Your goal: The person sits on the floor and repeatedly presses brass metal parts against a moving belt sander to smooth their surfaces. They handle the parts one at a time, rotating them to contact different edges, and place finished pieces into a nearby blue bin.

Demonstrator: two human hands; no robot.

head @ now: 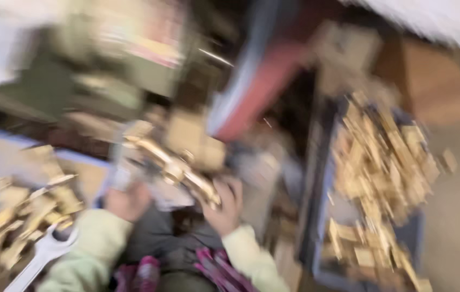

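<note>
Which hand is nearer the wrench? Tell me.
Left. The left hand is just up and right of the wrench; the right hand, gripping a brass fitting, is farther right.

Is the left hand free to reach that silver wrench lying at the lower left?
Probably not right away. The left hand seems to be gripping one end of the brass fitting, which the right hand also holds. The wrench lies close beside the left sleeve, uncovered.

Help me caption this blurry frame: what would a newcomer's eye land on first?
Probably the shiny brass fitting in the middle, held between the left hand and the right hand. Next, the big heap of brass parts spilling over a blue crate on the right, then a smaller pile of brass pieces with a white spanner at lower left.
</note>
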